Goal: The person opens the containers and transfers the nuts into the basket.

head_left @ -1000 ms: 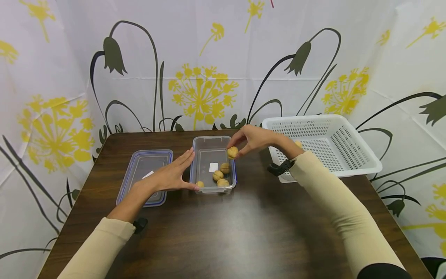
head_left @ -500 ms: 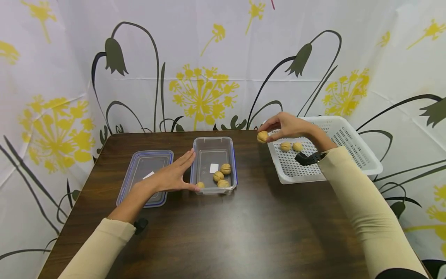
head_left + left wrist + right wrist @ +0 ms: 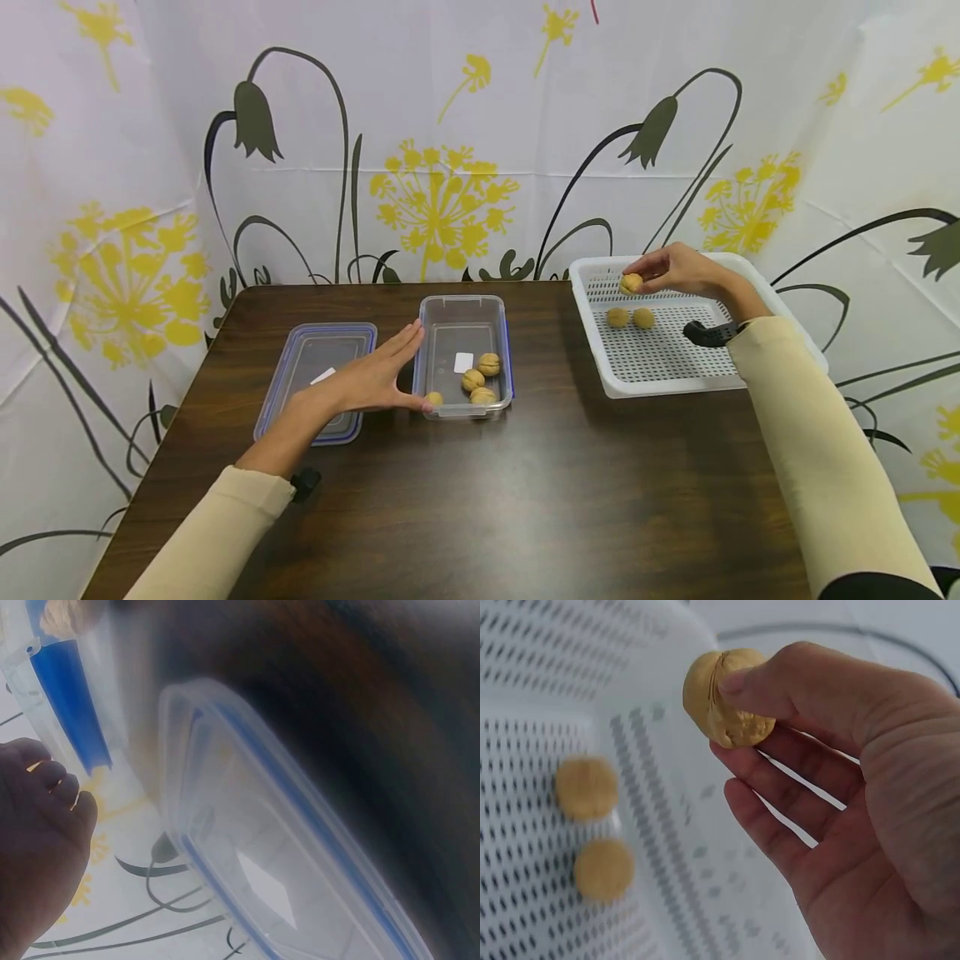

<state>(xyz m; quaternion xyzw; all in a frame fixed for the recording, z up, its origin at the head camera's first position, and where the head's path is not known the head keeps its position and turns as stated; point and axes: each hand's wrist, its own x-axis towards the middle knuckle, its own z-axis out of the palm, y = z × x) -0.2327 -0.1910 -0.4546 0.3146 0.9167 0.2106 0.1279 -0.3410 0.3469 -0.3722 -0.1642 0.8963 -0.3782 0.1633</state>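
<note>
Right hand (image 3: 688, 272) pinching one walnut (image 3: 630, 284), basket (image 3: 675, 387) holding two, spread left hand (image 3: 372, 380), container (image 3: 457, 323) holding four

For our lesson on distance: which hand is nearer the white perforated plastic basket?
Right. The right hand is over the basket, pinching a round tan walnut; the left hand is farther off, at the clear rectangular plastic container.

Tan walnuts (image 3: 729, 712), white basket (image 3: 675, 386), yellow-flowered white cloth (image 3: 480, 125)

Before you: one dark-brown wood-grain table (image 3: 420, 508), pale glare (image 3: 517, 487) on its surface. Beyond its far, left and right edges: white hanging fabric (image 3: 577, 108), lightly creased, printed with large yellow flower heads (image 3: 432, 215) and drooping grey-green bellflowers (image 3: 254, 121).
</note>
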